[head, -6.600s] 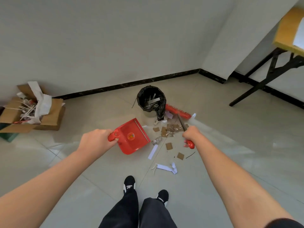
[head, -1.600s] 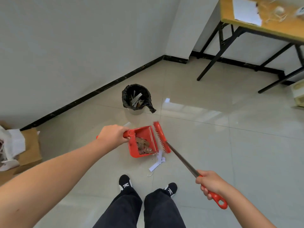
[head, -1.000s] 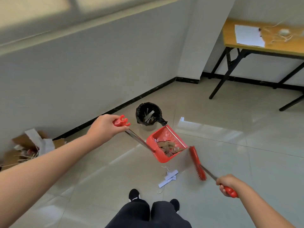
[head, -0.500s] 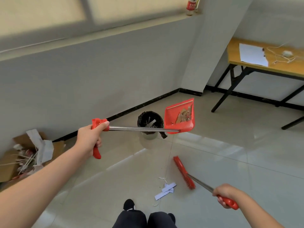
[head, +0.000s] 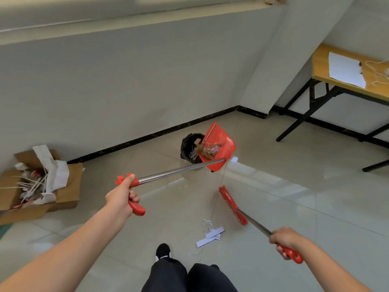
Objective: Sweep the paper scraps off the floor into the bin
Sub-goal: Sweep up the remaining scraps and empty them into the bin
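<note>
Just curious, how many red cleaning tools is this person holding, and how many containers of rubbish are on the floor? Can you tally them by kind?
Red dustpan, in the left hand: 1
Red broom, in the right hand: 1
Black bin: 1
Cardboard box of rubbish: 1
Total: 4

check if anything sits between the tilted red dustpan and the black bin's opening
Nothing visible does. The red plastic dustpan, held out on its metal pole by the left hand, tilts right at the rim of the black-lined round bin, its brown scraps sliding toward the open top. White paper strips lie on the floor near the red brush.
</note>
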`<state>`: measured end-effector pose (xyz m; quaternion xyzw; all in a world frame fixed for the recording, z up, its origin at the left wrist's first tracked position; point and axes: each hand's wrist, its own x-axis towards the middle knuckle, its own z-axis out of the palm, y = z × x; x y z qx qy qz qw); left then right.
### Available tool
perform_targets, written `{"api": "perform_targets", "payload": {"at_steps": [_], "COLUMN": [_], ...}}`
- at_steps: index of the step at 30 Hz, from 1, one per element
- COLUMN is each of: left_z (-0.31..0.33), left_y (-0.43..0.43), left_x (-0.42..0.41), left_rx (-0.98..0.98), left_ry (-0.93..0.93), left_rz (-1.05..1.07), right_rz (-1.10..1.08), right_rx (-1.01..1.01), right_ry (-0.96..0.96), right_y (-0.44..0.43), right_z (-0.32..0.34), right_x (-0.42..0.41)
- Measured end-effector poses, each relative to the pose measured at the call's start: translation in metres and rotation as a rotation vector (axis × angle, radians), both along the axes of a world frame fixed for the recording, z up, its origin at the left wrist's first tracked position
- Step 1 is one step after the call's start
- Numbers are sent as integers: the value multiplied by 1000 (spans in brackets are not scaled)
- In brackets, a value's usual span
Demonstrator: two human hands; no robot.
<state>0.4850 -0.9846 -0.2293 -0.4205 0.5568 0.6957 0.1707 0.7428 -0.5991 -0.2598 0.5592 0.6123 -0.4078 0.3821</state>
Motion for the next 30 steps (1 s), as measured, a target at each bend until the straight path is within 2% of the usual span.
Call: {"api": "perform_targets", "payload": {"at_steps": [15, 20, 30], "left_z": [-65, -63, -48], "left_y": [-8, -10, -32], "left_x": [17, 27, 37], "left_rx": [260, 359, 389], "left_ry": [-303, -334, -319], "left_rz": [259, 282, 261], "right_rz": [39, 25, -66], "right_rx": [-42, -55, -9], "right_ry": [-51, -46, 3], "right_y": [-30, -37, -47], "right_z": [8, 17, 25], "right_x": [-18, -24, -20]}}
